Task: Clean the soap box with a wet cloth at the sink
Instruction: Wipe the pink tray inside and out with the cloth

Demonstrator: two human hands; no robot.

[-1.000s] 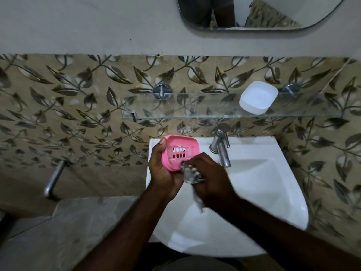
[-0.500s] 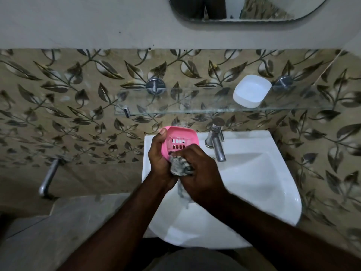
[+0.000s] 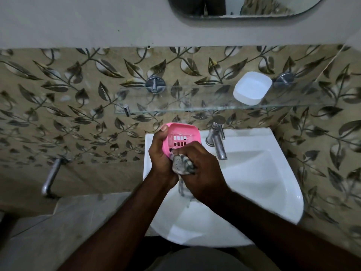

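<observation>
looks like the wiping step itself, well under way. gripping the pink soap box in the left hand, thumb up along its left edge, fingers curled round the underside, just left of the tap and over the back rim of the sink. tilting it to show the slotted floor to the camera. clutching a bunched grey-and-white striped cloth in the right hand, fingers curled tight round it, and pressing it into the near end of the box, below and left of the tap's spout. trailing a loose tail of cloth toward the bowl in front of the tap. cannot tell the wetness of the cloth; no stream to be seen at the spout.

leaving a white dish untouched on the glass shelf, above and right of the tap.

next, probably: working the cloth along the slots to the far end of the box, toward the wall behind the tap, then round the outer walls. calls for a firm left-hand hold to stop the light plastic twisting away, and for turning the box over to reach the underside.
</observation>
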